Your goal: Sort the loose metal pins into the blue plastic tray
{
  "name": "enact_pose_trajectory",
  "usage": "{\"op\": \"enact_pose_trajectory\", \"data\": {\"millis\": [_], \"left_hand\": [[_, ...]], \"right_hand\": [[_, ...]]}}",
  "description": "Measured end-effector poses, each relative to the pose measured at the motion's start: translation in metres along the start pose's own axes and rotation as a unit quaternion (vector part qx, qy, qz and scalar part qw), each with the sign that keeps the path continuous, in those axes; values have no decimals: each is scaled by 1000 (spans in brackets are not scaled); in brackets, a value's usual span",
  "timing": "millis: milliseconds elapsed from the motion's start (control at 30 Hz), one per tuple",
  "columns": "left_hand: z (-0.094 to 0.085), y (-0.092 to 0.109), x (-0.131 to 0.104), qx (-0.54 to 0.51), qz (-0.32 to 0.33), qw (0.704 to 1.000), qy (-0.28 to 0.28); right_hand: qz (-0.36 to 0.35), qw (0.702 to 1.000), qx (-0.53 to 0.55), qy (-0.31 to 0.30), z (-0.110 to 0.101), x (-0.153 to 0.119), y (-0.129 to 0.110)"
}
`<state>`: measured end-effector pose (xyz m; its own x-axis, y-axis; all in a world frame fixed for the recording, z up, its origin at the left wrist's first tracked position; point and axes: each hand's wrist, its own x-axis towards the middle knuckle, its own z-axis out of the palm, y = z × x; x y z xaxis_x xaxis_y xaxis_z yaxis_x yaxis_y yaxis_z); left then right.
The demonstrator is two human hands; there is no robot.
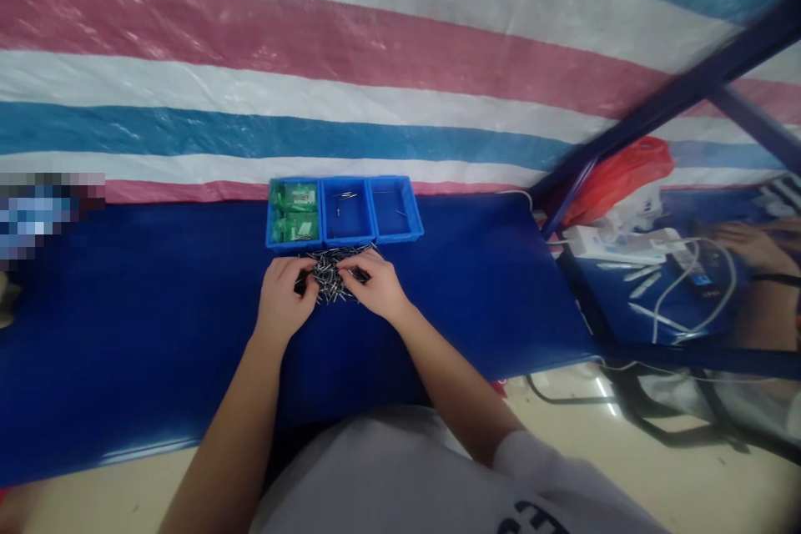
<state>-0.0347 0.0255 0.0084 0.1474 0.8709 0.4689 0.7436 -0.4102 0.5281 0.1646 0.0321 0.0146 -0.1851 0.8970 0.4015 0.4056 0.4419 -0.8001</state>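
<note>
A pile of small dark and silvery metal pieces (330, 277) lies on the blue table (188, 309), just in front of three blue bins. My left hand (289, 288) is at the pile's left side, its thumb and fingers curled around some pieces. On the right side, my right hand (370, 279) has its fingers bent into the pile; what they pinch is too small to name. The left bin (270, 221) holds green packets (299, 213). A few thin pieces lie in the middle bin (348, 221) and in the right bin (392, 219).
Striped sheeting (281, 83) hangs behind the table. To the right are a dark metal frame (651, 108), a red bag (632, 175), a white power strip (613, 242) with cables, and another person's arm (767, 284). A blurred shape is at the far left.
</note>
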Motion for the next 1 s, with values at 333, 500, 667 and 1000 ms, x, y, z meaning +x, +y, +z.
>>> {"op": "enact_pose_trajectory", "data": {"millis": [333,500,667,1000], "left_hand": [[0,-3,-1,38,-18,999,-31],[1,-1,-1,32,-6,999,-5],[-1,0,-3,21,-8,999,50],[7,36,7,-138,-162,951,226]], "right_hand": [[23,1000,7,-12,0,-2,3],[14,1000,13,-10,1,-2,3],[12,1000,9,-9,2,-2,2],[-45,998,41,-29,1,-2,-9]]}}
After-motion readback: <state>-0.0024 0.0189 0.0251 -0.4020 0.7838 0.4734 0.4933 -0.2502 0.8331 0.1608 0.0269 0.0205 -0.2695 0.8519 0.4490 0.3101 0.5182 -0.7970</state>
